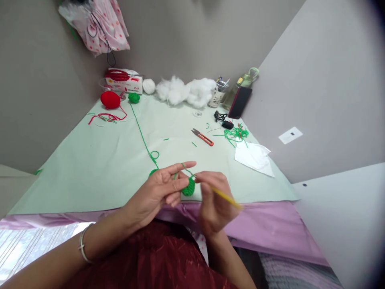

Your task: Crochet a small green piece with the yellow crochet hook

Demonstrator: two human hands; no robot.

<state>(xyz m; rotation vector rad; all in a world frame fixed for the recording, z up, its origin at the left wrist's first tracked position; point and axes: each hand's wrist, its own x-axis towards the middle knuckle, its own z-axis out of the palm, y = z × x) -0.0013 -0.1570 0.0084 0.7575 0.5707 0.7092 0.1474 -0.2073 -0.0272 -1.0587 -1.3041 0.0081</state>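
Observation:
Near the table's front edge, my left hand [168, 186] pinches a small green crocheted piece [188, 188] between thumb and fingers. Its index finger points out to the right, with green yarn looped over it. My right hand [216, 200] grips a yellow-handled crochet hook [225, 196], slightly blurred; the hook's tip meets the top of the crocheted piece. From a green yarn ball [134, 98] at the back, a strand [142, 136] runs down the table to my left hand. Another bit of green [154, 171] shows partly hidden behind that hand.
Orange-handled thread snips [203, 137] lie mid-table. Green yarn scraps [237, 134] and a white tissue [254, 158] are at right. Along the back stand a red yarn ball [110, 100], white stuffing [185, 91], a pen cup [217, 95], a phone [240, 103] and a green bottle [248, 78].

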